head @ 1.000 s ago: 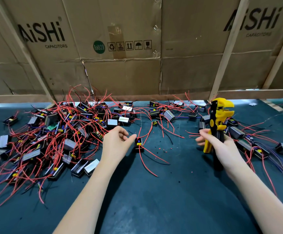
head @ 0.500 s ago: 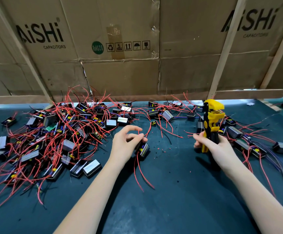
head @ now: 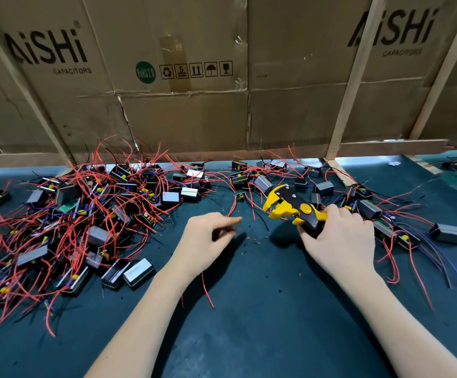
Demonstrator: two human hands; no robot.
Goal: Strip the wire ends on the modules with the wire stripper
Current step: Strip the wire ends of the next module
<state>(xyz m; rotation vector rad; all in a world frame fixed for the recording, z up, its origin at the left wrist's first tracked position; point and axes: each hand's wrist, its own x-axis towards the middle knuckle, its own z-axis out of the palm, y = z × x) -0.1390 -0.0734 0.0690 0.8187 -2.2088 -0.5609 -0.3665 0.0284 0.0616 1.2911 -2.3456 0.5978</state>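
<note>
Head view, looking down on a dark teal desk (head: 249, 336) backed by brown cardboard cartons (head: 183, 85) printed AiSHi.

The left hand (head: 208, 241) sits mid-desk, its fingers curled and pinching one thin red wire (head: 231, 207) near its tip; more red wire trails from beneath the hand toward the viewer. Whether a module lies under the palm cannot be told.

The right hand (head: 339, 241) grips the handles of the yellow-and-black plastic wire stripper (head: 293, 207), which lies tilted with its nose pointing left toward that wire. The jaws stand parted, close to the wire but not yet around it.

A large heap of small black and grey box-shaped modules (head: 85, 219) tangled in red leads fills the left of the desk; a smaller spread of modules (head: 385, 214) lies to the right, behind and beside the right hand. Tiny red insulation crumbs (head: 254, 238) dot the desk between the hands (likely from ends already stripped).

Likely risks: the limp wire could slip from the pinch or enter the jaws crooked, leaving a ragged or overlong strip; neighbouring leads could snag in the open jaws.
</note>
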